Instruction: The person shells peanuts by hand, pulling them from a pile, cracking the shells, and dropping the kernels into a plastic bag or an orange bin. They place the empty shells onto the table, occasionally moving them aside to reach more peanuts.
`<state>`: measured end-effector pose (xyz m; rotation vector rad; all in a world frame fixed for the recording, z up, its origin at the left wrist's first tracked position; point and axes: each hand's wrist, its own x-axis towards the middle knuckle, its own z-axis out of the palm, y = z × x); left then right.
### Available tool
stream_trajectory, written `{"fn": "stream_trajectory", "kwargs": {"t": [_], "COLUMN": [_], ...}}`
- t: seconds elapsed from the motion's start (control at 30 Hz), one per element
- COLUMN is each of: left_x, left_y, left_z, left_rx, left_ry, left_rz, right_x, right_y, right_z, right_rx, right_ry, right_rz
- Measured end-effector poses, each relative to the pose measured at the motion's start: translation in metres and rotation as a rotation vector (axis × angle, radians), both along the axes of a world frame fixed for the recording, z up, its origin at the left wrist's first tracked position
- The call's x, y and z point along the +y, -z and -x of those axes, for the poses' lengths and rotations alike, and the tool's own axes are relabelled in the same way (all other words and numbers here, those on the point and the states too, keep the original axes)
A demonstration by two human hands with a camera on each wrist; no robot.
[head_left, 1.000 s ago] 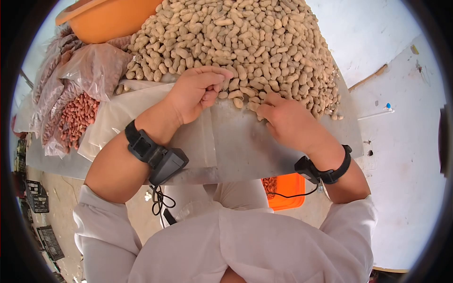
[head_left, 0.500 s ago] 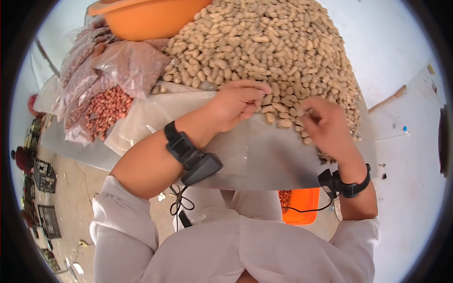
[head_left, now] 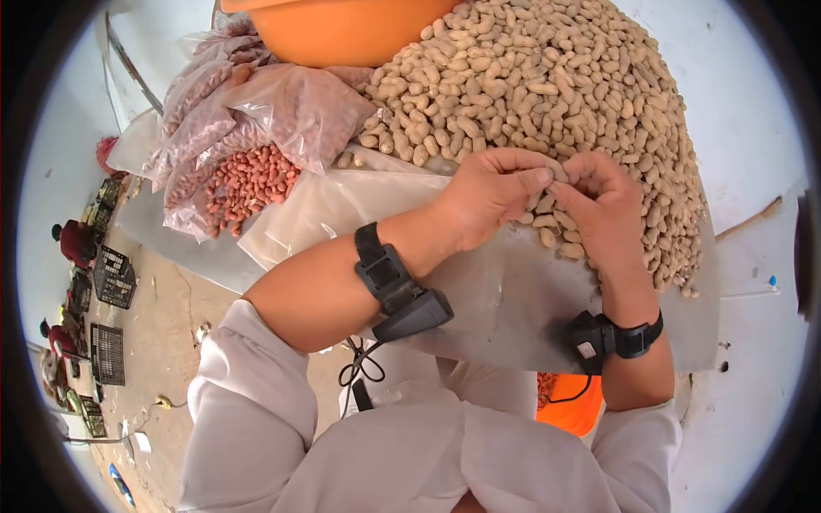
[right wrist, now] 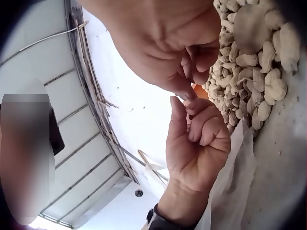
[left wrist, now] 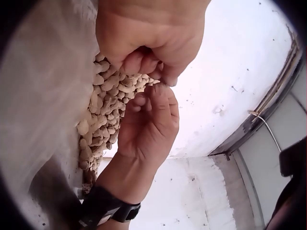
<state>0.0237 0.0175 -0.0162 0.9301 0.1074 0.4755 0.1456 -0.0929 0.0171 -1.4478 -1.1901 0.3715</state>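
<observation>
My left hand (head_left: pixel 492 195) and right hand (head_left: pixel 605 201) meet fingertip to fingertip over the near edge of a big heap of unshelled peanuts (head_left: pixel 547 94). Between their thumbs and forefingers they pinch a peanut (head_left: pixel 559 172), mostly covered by the fingers. The left wrist view has the right hand (left wrist: pixel 148 122) below, its thumb and fingertips against the left hand's. From the right wrist, the left hand (right wrist: pixel 199 143) shows with its other fingers curled toward the palm. A few peanuts (head_left: pixel 571 250) lie loose on the grey tabletop (head_left: pixel 496 295) just under the hands.
Clear bags of red peanut kernels (head_left: pixel 299 111) lie left of the heap, one spilling open (head_left: pixel 252 184), beside a plastic sheet (head_left: pixel 342 201). An orange basin (head_left: pixel 342 34) stands behind. Below the table edge is an orange tray (head_left: pixel 571 415). Black crates (head_left: pixel 114 275) and people (head_left: pixel 75 242) are far left.
The right hand has lifted away from the heap's edge and come to the left hand's fingertips. The left hand keeps its pinch. The head view has shifted, so the table appears further right.
</observation>
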Motion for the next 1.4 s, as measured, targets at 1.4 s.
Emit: {"fn": "stream_trajectory", "kwargs": {"t": [1.4], "left_x": [-0.014], "left_y": [0.007], "left_z": [0.001], "left_rx": [0.039], "left_ry": [-0.225], "left_rz": [-0.427], "right_x": [-0.006], "right_y": [0.019], "right_z": [0.005], "right_rx": [-0.183], "right_ry": [0.033], "right_rz": [0.078]}}
